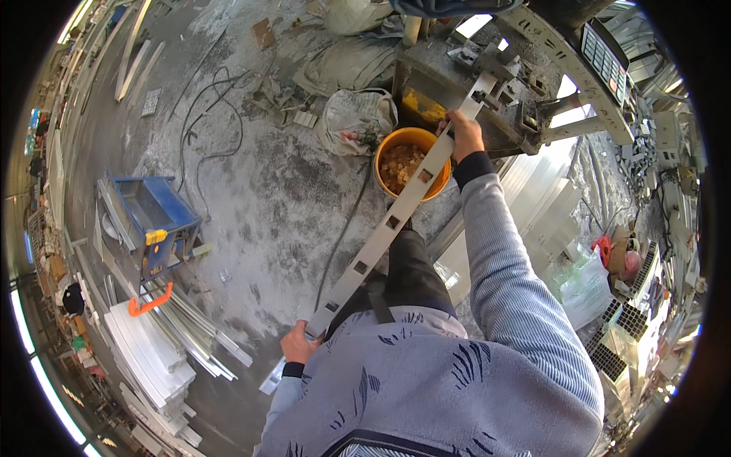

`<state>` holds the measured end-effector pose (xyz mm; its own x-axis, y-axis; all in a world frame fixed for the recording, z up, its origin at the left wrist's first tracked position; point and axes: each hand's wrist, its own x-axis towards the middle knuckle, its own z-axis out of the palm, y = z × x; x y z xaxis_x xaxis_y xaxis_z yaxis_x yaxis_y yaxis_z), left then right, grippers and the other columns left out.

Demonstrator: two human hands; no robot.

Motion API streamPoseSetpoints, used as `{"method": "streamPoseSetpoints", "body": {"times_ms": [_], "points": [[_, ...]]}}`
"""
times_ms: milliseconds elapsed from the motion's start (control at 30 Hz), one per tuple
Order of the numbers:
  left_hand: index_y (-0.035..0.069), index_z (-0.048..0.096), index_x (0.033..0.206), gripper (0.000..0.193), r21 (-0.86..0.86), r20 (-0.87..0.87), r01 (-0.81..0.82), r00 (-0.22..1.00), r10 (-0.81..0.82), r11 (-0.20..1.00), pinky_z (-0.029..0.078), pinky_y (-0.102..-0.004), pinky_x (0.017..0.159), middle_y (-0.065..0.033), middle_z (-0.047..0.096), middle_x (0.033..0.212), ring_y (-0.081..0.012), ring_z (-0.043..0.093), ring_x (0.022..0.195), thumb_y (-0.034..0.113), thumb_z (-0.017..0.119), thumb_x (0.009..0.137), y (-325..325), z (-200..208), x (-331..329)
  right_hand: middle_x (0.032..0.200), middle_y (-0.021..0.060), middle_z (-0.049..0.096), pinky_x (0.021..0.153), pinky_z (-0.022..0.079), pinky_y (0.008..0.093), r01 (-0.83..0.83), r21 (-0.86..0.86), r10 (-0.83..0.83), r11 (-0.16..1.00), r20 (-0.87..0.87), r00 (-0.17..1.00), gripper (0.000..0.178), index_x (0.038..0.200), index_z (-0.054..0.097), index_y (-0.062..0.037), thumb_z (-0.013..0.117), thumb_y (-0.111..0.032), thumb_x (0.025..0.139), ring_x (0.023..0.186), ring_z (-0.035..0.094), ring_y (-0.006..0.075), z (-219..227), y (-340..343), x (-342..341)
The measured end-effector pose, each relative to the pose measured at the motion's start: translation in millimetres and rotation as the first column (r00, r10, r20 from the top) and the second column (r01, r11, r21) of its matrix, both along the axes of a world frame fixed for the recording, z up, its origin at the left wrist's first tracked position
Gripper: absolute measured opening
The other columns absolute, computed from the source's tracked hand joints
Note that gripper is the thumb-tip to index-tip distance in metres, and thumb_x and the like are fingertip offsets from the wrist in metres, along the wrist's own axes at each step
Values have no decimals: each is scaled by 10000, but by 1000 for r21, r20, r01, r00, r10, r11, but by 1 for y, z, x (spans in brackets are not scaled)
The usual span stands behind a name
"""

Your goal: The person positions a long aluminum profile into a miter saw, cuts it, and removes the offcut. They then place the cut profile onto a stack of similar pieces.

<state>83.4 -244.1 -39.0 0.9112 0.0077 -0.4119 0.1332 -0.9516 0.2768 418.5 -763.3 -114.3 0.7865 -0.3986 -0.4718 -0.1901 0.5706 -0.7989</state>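
Observation:
A long pale metal bar with several square holes along it slants across my front. Its near left end is in my left hand, whose fingers are closed round it. Toward the far right end, my right hand grips the same bar. That far end reaches a metal machine fixture on a worktable; whether it sits inside the fixture I cannot tell. Under the bar's far half stands an orange bucket holding brownish lumps, partly covered by the bar.
A blue cart-like machine with an orange handle stands at left, beside stacked white profiles. Dark cable loops over the dusty floor. Behind the bucket lies a white sack. Long metal profiles lie right of my right arm.

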Motion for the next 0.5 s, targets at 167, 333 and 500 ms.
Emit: {"method": "streamPoseSetpoints", "body": {"times_ms": [167,333,500], "points": [[107,627,975,483,-6,-82,-5,997,4,1000,544,-489,685,-173,726,878,-408,698,813,378,874,660,17,-16,-8,723,95,635,633,542,388,-44,-137,38,990,-43,998,165,877,608,-26,656,-180,910,649,639,243,22,9,-3],[98,579,952,426,20,-271,-171,948,170,985,529,-522,707,-189,694,843,-441,677,847,204,860,650,93,12,-69,824,68,638,581,538,352,164,-17,-165,986,-41,986,238,1089,593,-40,666,-159,896,637,635,200,23,122,-78],[103,561,919,377,63,-125,-51,990,59,997,519,-515,684,-189,676,816,-450,659,815,182,832,670,120,6,-99,792,55,608,546,534,347,63,49,-59,997,-72,996,187,1018,571,-36,671,-116,882,613,614,171,38,132,-95]]}}
